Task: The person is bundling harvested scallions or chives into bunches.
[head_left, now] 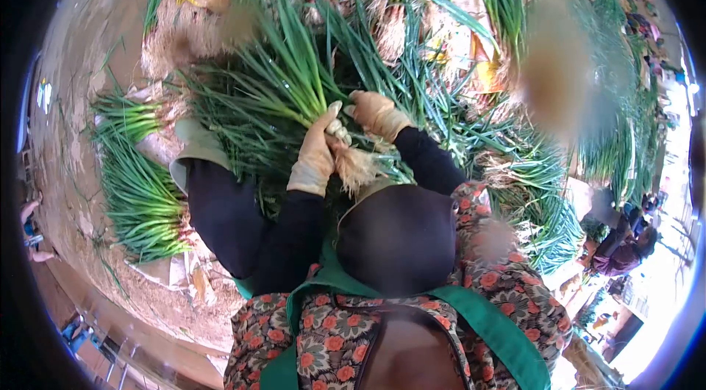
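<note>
Clock hours are read from the bunch in the person's grasp. At 8 o'clock a pile [143, 202] of onions lies near the floor's bare stretch [81, 169], and at 9 a smaller sheaf [140, 122] sits just above it. At 10, a tangle of roots [180, 41] faces the person. The left hand [315, 155], at 7, is wrapped about the bunch [316, 92], thumb along its white ends; the leaves fan toward 11 over a green heap [232, 111], and the pale roots hang toward 5. At 3, the right hand [376, 114] is bent close beside the white ends; whether it grips anything cannot be told. Farther right, at 4, lie more onions [540, 224], and beyond them another person [624, 247], small and indistinct.
</note>
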### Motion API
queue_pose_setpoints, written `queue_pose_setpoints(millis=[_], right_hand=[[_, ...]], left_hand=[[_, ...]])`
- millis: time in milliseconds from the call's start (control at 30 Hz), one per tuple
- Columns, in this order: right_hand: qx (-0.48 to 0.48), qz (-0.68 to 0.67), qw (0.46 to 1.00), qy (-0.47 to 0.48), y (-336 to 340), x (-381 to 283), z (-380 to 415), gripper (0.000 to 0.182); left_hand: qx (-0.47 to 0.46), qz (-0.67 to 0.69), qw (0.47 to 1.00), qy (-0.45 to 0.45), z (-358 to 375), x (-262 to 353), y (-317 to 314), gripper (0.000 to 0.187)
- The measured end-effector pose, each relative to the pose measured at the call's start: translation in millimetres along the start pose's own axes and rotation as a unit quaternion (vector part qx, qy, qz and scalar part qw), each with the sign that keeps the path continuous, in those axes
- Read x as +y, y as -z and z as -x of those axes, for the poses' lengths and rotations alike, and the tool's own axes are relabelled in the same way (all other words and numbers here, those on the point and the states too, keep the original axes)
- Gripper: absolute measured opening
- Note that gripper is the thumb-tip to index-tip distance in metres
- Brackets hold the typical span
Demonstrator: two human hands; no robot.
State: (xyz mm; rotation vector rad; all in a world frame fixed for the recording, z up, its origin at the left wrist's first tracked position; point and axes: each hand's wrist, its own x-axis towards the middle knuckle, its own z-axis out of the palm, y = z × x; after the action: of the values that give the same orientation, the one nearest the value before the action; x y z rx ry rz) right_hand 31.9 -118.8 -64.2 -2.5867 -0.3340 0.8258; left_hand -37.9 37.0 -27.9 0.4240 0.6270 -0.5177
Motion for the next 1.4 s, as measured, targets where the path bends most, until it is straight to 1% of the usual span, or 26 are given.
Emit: queue_pose_setpoints(millis=[100,200,233,300,333,400,433,467,533,600,633,667,733,800,833,867,900,933,1000,1067,1133,1267,1300,1333,1367,1400], right_hand=[[0.248,-0.174,0.953,0.011,13.3,9.4,-1.5,0.038],[0.288,-0.343,0.894,0.014,68.2,46.9,-10.8,0.032],[0.25,-0.533,0.806,0.056,85.2,38.4,1.9,0.031],[0.237,-0.478,0.845,0.016,102.1,29.2,16.1,0.029],[0.243,-0.436,0.866,0.009,97.6,11.7,24.6,0.02],[0.235,-0.294,0.926,0.021,82.2,-10.7,34.3,0.026],[0.236,-0.196,0.952,0.012,80.4,-19.9,36.6,0.028],[0.236,-0.098,0.967,0.005,81.3,-25.3,37.1,0.03],[0.313,-0.262,0.912,0.036,60.1,21.2,4.5,0.032],[0.258,-0.334,0.906,0.035,63.6,78.7,-24.7,0.035],[0.143,-0.035,0.989,-0.013,97.2,49.3,8.6,0.037],[-0.001,0.053,0.997,0.06,100.9,54.0,15.1,0.039],[-0.125,0.0,0.984,0.127,122.6,50.3,35.4,0.039],[0.234,0.007,0.954,0.188,130.2,83.3,-2.0,0.035],[0.324,-0.062,0.931,0.159,155.4,89.1,-14.0,0.032],[0.333,-0.028,0.942,-0.01,189.2,69.7,-8.2,0.029],[0.425,0.084,0.896,0.099,183.3,109.6,-39.8,0.027],[0.395,0.025,0.918,0.017,198.2,84.1,-26.5,0.023],[0.377,0.144,0.915,0.017,182.8,107.5,-65.0,0.022],[0.424,0.089,0.899,0.07,183.9,66.4,-25.7,0.021],[0.365,0.06,0.923,0.101,146.7,51.7,-11.4,0.022],[-0.008,-0.106,0.976,0.189,165.6,18.1,83.1,0.026],[0.201,-0.026,0.945,0.258,117.7,85.1,43.8,0.029],[0.335,0.273,0.859,0.275,133.2,123.0,29.8,0.028],[0.278,-0.113,0.944,0.137,144.7,172.5,5.7,0.03],[0.37,-0.099,0.921,-0.07,194.0,149.6,44.0,0.031]], left_hand=[[-0.021,0.01,0.998,-0.066,5.1,8.7,-15.4,0.03],[-0.008,-0.077,0.991,-0.11,16.8,23.9,-40.8,0.021],[-0.002,-0.094,0.989,-0.117,18.1,23.6,-55.4,0.021],[-0.01,-0.112,0.986,-0.123,9.6,15.2,-71.2,0.016],[-0.004,-0.22,0.971,-0.092,-12.2,10.2,-41.2,0.027],[-0.009,-0.217,0.961,-0.173,-13.8,-10.9,-61.2,0.007],[-0.006,-0.299,0.941,-0.155,-13.0,-13.2,-58.2,0.005],[-0.021,-0.232,0.964,-0.132,-12.5,-14.4,-54.7,0.005],[-0.049,-0.094,0.991,-0.082,-12.0,-14.0,-51.5,0.005],[-0.029,-0.028,0.997,-0.07,-9.8,-3.8,-55.3,0.009],[-0.04,-0.019,0.996,-0.083,-7.0,0.8,-61.5,0.012],[-0.051,-0.009,0.994,-0.092,-2.3,4.1,-68.5,0.016],[-0.071,-0.005,0.994,-0.086,1.5,9.3,-80.2,0.03],[-0.106,-0.04,0.989,-0.09,1.3,13.1,-91.2,0.032],[-0.121,-0.048,0.989,-0.077,-2.8,13.2,-93.0,0.032],[-0.136,-0.056,0.987,-0.064,-8.7,13.5,-95.7,0.032],[-0.161,-0.054,0.983,-0.063,-14.1,13.5,-100.0,0.03],[-0.115,-0.082,0.987,-0.073,-15.8,12.6,-107.3,0.03],[-0.034,-0.142,0.985,-0.091,-20.1,12.6,-126.2,0.028],[-0.041,-0.118,0.988,-0.089,-35.8,12.5,-124.7,0.028],[-0.044,-0.135,0.985,-0.093,-54.9,12.1,-113.3,0.025],[0.034,-0.14,0.987,-0.064,-56.7,7.5,-117.5,0.018],[0.04,-0.108,0.991,-0.069,-55.7,6.0,-115.2,0.016],[0.047,-0.074,0.993,-0.076,-52.8,5.0,-112.2,0.016],[0.016,-0.055,0.995,-0.082,-41.8,6.5,-116.8,0.016],[0.004,-0.07,0.993,-0.091,-35.6,8.3,-116.3,0.017]])
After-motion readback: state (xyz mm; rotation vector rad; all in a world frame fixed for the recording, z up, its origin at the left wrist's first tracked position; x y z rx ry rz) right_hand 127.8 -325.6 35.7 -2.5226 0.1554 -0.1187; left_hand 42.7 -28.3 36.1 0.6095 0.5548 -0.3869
